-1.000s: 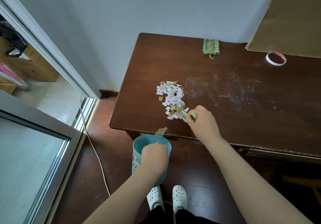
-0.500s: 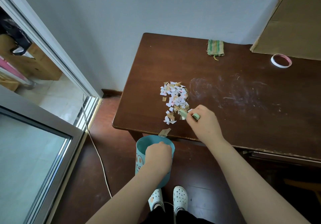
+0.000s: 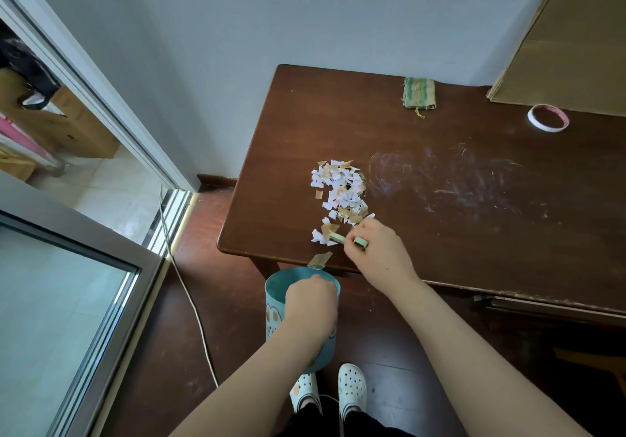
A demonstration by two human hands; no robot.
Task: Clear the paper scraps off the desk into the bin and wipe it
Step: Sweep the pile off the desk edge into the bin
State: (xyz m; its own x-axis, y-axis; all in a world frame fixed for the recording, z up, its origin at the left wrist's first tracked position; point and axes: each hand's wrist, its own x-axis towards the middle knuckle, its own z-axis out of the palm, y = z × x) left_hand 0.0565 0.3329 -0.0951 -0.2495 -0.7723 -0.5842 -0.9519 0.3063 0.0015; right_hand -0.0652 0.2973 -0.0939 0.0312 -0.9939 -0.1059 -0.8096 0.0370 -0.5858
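A heap of white and tan paper scraps (image 3: 340, 192) lies on the dark wooden desk (image 3: 474, 233) near its front left corner. My right hand (image 3: 376, 250) grips a small green scraper (image 3: 337, 236), whose blade lies against the near end of the heap. One tan scrap (image 3: 319, 260) hangs over the desk's front edge. Below that edge my left hand (image 3: 310, 301) grips the rim of a teal bin (image 3: 281, 304), held just under the desk corner.
A folded green striped cloth (image 3: 419, 92) lies at the back of the desk. A tape roll (image 3: 548, 117) sits by a cardboard sheet (image 3: 572, 40) at the back right. White smears mark the desk's middle. A white cable (image 3: 189, 294) runs across the floor beside a sliding door.
The scraper has dragged some scraps toward the front edge, so the heap stretches nearer to the bin. My left hand keeps the bin under the corner.
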